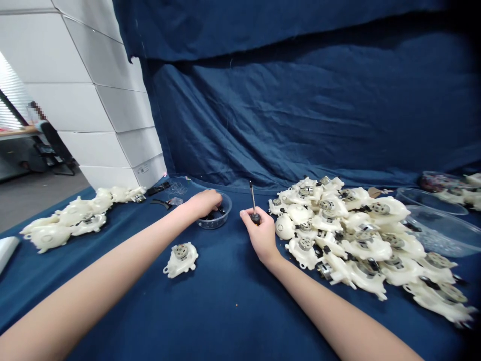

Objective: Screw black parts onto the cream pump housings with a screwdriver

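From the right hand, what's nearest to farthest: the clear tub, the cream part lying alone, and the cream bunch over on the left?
1. Clear tub, just left of the right hand.
2. Lone cream part, farther left, closer to the camera.
3. Cream bunch, at the far left.

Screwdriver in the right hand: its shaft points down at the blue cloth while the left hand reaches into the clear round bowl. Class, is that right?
Not quite. The head view shows the screwdriver in the right hand with its shaft pointing up; the left hand does reach into the clear round bowl.
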Tool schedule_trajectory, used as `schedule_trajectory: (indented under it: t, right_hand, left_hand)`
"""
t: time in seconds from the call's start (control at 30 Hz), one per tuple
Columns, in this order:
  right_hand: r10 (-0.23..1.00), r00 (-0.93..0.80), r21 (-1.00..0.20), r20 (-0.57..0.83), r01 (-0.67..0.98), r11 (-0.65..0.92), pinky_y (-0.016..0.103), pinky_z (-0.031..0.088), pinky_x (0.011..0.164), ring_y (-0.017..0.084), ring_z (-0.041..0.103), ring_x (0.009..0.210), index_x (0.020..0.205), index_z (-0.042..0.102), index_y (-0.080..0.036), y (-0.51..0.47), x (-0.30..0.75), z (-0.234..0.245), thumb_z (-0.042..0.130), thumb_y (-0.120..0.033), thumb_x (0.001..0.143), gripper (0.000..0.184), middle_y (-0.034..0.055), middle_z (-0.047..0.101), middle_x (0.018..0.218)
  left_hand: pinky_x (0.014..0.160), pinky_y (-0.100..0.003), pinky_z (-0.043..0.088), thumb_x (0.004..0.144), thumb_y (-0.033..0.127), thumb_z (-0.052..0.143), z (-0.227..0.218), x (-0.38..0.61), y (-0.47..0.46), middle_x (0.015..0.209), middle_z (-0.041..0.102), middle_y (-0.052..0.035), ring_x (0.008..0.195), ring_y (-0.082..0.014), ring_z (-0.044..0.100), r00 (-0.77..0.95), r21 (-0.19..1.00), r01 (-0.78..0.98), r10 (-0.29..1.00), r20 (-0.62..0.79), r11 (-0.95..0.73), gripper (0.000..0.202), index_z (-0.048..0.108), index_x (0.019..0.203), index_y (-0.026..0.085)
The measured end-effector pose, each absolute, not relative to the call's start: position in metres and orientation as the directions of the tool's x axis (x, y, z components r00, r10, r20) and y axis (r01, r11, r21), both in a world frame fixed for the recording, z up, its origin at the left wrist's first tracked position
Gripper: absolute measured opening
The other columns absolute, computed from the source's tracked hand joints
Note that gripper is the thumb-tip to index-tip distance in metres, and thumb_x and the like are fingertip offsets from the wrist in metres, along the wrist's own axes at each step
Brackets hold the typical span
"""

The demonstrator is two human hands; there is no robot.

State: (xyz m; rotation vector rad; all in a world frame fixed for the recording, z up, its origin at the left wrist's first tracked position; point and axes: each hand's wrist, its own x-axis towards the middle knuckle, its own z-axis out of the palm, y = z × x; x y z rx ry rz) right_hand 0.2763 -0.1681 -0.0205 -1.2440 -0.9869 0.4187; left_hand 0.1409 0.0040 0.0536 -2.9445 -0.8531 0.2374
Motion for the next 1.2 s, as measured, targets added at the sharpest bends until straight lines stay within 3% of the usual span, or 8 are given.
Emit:
schedule_trajectory:
  t: [0.5, 0.97, 1.2]
  right_hand:
    - [0.749, 0.535, -0.92, 0.391, 0.235, 0.313, 0.026, 0.036, 0.063, 0.013, 0.042, 0.064, 0.078, 0.063, -0.017, -0.17, 0.276, -0.02, 0.067, -0.047, 0.091, 0.032, -0.0035, 0.051, 0.067]
    - [0.764, 0.511, -0.92, 0.393, 0.229, 0.319, 0.026, 0.034, 0.061, 0.012, 0.041, 0.063, 0.078, 0.062, -0.017, -0.169, 0.276, -0.019, 0.067, -0.046, 0.092, 0.032, -0.0042, 0.048, 0.066]
    - [0.763, 0.515, -0.921, 0.39, 0.218, 0.324, 0.026, 0.034, 0.06, 0.012, 0.04, 0.063, 0.076, 0.062, -0.018, -0.169, 0.277, -0.02, 0.067, -0.045, 0.091, 0.032, -0.0041, 0.047, 0.066]
  left_hand:
    - [0.095, -0.043, 0.059, 0.096, 0.039, 0.065, 0.049, 0.146, 0.01, 0.116, 0.07, -0.0085, 0.106, -0.0209, 0.068, 0.762, -0.118, 0.622, 0.633, -0.136, -0.774, 0.032, 0.067, 0.116, 0.014]
    - [0.092, -0.042, 0.059, 0.096, 0.039, 0.066, 0.04, 0.148, 0.018, 0.114, 0.07, -0.0079, 0.102, -0.0197, 0.069, 0.801, 0.051, 0.59, 0.577, -0.162, -0.806, 0.032, 0.067, 0.115, 0.014]
    - [0.087, -0.038, 0.059, 0.094, 0.038, 0.068, 0.053, 0.139, 0.01, 0.096, 0.072, -0.0044, 0.089, -0.0166, 0.069, 0.846, 0.238, 0.525, 0.532, -0.04, -0.817, 0.027, 0.069, 0.102, 0.012]
